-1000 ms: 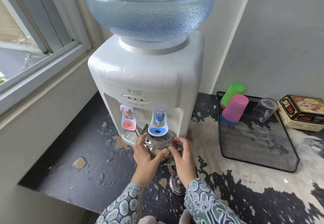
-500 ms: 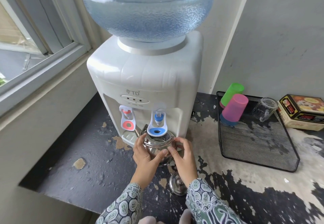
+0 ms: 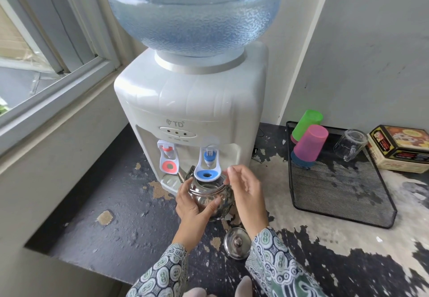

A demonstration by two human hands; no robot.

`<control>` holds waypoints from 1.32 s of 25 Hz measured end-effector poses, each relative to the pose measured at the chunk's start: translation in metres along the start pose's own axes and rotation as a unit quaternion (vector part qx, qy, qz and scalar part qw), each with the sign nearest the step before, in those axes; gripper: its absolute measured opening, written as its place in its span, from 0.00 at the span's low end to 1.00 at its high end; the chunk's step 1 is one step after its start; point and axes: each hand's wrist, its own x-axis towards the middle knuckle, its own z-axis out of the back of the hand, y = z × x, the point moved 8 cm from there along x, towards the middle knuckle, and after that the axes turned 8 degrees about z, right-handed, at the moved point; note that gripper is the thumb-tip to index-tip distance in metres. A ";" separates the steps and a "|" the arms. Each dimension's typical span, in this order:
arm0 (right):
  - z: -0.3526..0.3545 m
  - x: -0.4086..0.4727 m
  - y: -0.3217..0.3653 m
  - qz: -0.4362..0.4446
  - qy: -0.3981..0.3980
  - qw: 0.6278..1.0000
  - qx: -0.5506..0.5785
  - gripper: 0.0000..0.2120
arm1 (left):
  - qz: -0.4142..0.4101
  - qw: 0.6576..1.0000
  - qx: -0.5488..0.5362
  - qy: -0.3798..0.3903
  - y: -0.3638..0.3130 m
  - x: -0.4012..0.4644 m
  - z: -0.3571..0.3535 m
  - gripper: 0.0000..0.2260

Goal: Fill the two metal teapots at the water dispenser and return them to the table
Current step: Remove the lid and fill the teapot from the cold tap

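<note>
A shiny metal teapot sits lidless under the blue tap of the white water dispenser. My left hand wraps around the teapot's left side and front, thumb across its belly. Just right of the teapot, my right hand hovers with fingers spread, off the pot, fingertips near the blue lever. The teapot's round metal lid lies on the counter between my sleeves. Only one teapot is in view.
A red tap is left of the blue one. A black mesh tray to the right holds green and pink cups and a glass. A tin box stands far right. A window frame runs along the left.
My right hand has let go of the teapot's right side and lifted up toward the blue tap lever. The left hand keeps its hold on the pot.
</note>
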 end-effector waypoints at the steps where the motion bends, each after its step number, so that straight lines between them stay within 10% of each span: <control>1: -0.003 0.002 0.003 -0.003 0.013 1.000 0.002 0.17 | 0.000 1.000 -0.002 -0.002 0.001 0.001 0.000 0.34; 33: -0.012 0.004 0.001 -0.108 0.052 0.991 0.062 0.13 | 0.017 1.000 -0.016 -0.010 0.008 0.004 0.000 0.39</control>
